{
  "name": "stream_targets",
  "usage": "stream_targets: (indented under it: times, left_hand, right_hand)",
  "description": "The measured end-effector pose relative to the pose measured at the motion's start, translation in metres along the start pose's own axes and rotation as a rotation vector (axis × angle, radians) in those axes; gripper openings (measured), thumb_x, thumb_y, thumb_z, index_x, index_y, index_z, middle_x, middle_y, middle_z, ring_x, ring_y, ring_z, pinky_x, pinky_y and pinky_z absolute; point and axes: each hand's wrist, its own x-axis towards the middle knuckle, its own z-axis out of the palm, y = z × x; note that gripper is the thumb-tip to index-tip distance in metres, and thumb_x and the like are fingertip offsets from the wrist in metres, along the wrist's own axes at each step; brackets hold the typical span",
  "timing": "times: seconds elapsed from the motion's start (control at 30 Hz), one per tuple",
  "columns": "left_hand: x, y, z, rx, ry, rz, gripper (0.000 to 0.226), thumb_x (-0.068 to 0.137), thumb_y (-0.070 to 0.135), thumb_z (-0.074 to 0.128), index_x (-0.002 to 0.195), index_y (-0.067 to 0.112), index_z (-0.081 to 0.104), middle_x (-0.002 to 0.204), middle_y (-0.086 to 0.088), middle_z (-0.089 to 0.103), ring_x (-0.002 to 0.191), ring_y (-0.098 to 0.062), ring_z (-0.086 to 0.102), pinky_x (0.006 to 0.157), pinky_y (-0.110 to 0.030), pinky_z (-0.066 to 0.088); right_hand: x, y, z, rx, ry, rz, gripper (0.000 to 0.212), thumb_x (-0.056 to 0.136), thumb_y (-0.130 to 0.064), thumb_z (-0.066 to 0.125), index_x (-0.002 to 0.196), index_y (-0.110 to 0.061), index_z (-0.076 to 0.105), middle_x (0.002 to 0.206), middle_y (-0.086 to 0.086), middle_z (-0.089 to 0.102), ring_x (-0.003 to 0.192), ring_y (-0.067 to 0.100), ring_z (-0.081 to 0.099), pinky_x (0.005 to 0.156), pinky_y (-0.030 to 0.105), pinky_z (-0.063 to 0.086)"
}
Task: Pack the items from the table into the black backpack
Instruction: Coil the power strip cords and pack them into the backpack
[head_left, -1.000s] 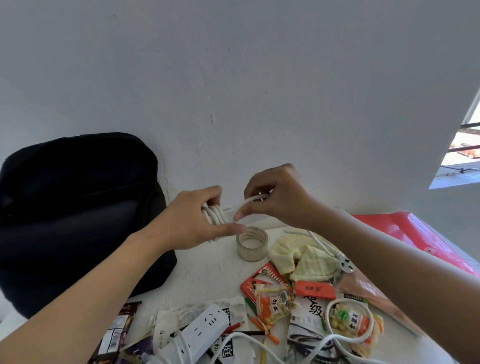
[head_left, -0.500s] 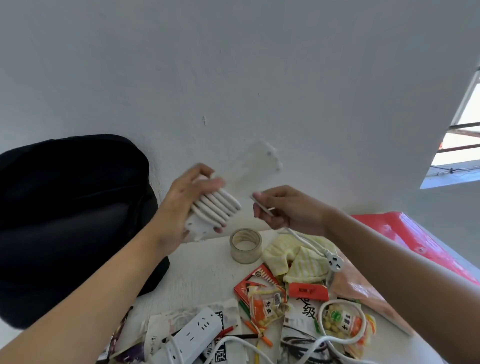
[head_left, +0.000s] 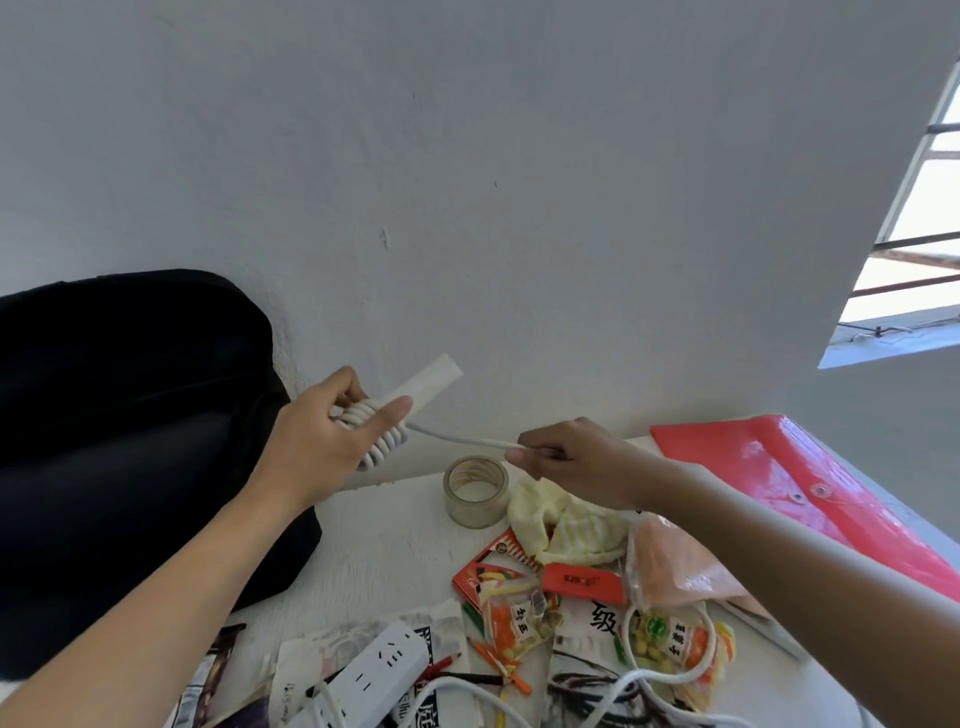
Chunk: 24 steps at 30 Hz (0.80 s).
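left hand (head_left: 317, 447) clenches white plastic power strip (head_left: 431, 382), white cord (head_left: 452, 439) coiled round it, above tabletop (head_left: 384, 545) beside black fabric backpack (head_left: 130, 441). right hand (head_left: 576, 462) pinches cord, now pulled taut: winding nearly done.

We count two white power strips: one corded power strip (head_left: 434, 379) held above the tabletop (head_left: 384, 545), and a second power strip (head_left: 374, 670) at its near edge. There is one black fabric backpack (head_left: 130, 441) at the left edge and one roll of clear tape (head_left: 475, 491) near the far edge. We also count one yellow striped cloth (head_left: 566, 525), one glossy red plastic folder (head_left: 810, 483) at the right edge, one pale pink plastic bag (head_left: 675, 561), one flat red packet (head_left: 582, 582) and two clear snack packets, a left snack packet (head_left: 519, 623) and a right snack packet (head_left: 670, 644).
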Motion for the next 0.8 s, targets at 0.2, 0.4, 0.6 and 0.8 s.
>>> stream_targets:
  times: [0.2,0.4,0.6,0.8]
  left_hand:
    - [0.002,-0.004,-0.013,-0.034,-0.193,0.038,0.063,0.062,0.072,0.075,0.078,0.015,0.056,0.074,-0.003,0.07,0.065,-0.011,0.062,0.066,-0.036,0.054]
    - [-0.016,0.016,-0.012,0.095,-0.327,0.194,0.056,0.068,0.065,0.082,0.083,0.018,0.053,0.068,0.003,0.068,0.055,-0.008,0.063,0.051,-0.02,0.048]
    - [-0.024,0.041,-0.01,0.072,-0.235,0.302,0.056,0.071,0.07,0.077,0.079,0.021,0.051,0.068,0.001,0.064,0.056,-0.009,0.057,0.053,-0.026,0.048]
    - [-0.026,0.049,-0.02,0.033,-0.229,0.248,0.06,0.069,0.068,0.079,0.095,0.016,0.067,0.072,0.006,0.066,0.059,-0.009,0.063,0.055,-0.021,0.049]
  right_hand:
    - [0.003,-0.02,-0.004,0.091,0.141,-0.191,0.054,0.101,-0.043,0.054,0.063,-0.006,0.046,0.053,-0.007,0.033,0.049,0.007,0.031,0.052,0.031,0.032]
    - [0.007,-0.052,-0.021,0.401,0.135,-0.196,0.044,0.094,-0.036,0.066,0.065,-0.002,0.067,0.048,-0.004,0.031,0.044,0.01,0.025,0.046,0.019,0.023]
    - [0.029,-0.09,-0.037,0.426,0.304,-0.272,0.034,0.084,-0.035,0.078,0.07,-0.005,0.073,0.051,-0.007,0.048,0.051,0.008,0.038,0.051,0.021,0.03]
    - [0.048,-0.101,-0.037,0.269,0.35,-0.226,0.032,0.075,-0.045,0.084,0.065,-0.017,0.073,0.054,0.004,0.055,0.05,0.008,0.04,0.051,0.023,0.031]
